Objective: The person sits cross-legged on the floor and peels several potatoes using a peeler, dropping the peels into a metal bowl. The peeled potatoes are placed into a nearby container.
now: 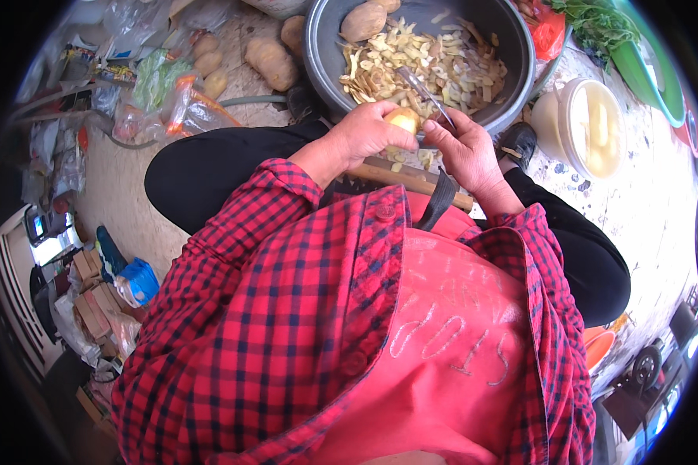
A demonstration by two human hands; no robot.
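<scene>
My left hand (372, 131) is closed around a peeled yellow potato (404, 121) at the near rim of a large dark basin (316, 58). Close beside it, my right hand (468, 148) grips a metal peeler (421, 90) whose far end reaches over the basin. A heap of potato peelings (419, 52) lies in the basin. At the basin's far left, unpeeled potatoes (363, 22) rest on the peelings. More peelings lie between my hands and a wooden bar (407, 179) below them.
Unpeeled potatoes (271, 63) lie on the floor left of the basin, near plastic bags (157, 87). At right stands a white bucket (561, 125) holding peeled potatoes in liquid. Beyond it are a green basin (645, 75) and leafy greens (599, 23). My shoe (517, 142) is beside the bucket.
</scene>
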